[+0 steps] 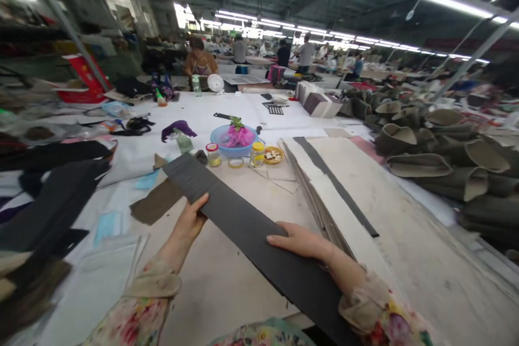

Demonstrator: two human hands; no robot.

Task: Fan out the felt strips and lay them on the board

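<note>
One charcoal strip (243,224) is gripped by the left fingers (200,203) and right fingers (278,240).

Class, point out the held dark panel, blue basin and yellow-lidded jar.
Dark panel (250,233), head view: middle of its upper face.
Blue basin (217,137), head view: inner wall, left side.
Yellow-lidded jar (257,157), head view: body below the lid.
</note>
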